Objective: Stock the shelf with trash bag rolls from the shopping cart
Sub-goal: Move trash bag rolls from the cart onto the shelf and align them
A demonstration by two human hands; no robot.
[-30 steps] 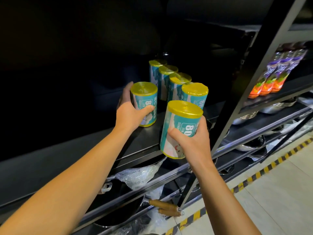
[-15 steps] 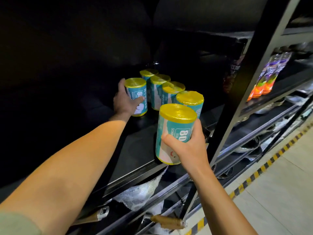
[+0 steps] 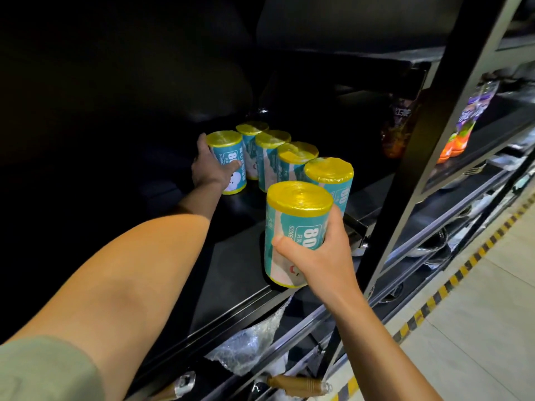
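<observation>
Trash bag rolls with yellow tops and teal labels stand on a black shelf [image 3: 231, 273]. My left hand [image 3: 210, 169] grips one roll [image 3: 228, 157] deep on the shelf, upright, beside the back end of a row of several rolls [image 3: 295, 157]. My right hand [image 3: 315, 256] holds another roll [image 3: 295, 227] upright at the shelf's front edge, just in front of the row's nearest roll [image 3: 330, 178]. Whether its base touches the shelf is unclear. The shopping cart is out of view.
A black upright post [image 3: 428, 146] bounds the shelf on the right. Beyond it hang coloured pouches [image 3: 469, 120]. Lower shelves hold pans, a wooden handle [image 3: 295, 383] and bubble wrap [image 3: 252, 342]. A yellow-black stripe [image 3: 451, 279] marks the floor.
My left hand has carried its roll further back on the shelf, next to the row's far end. My right hand has brought its roll lower, to the shelf's front edge.
</observation>
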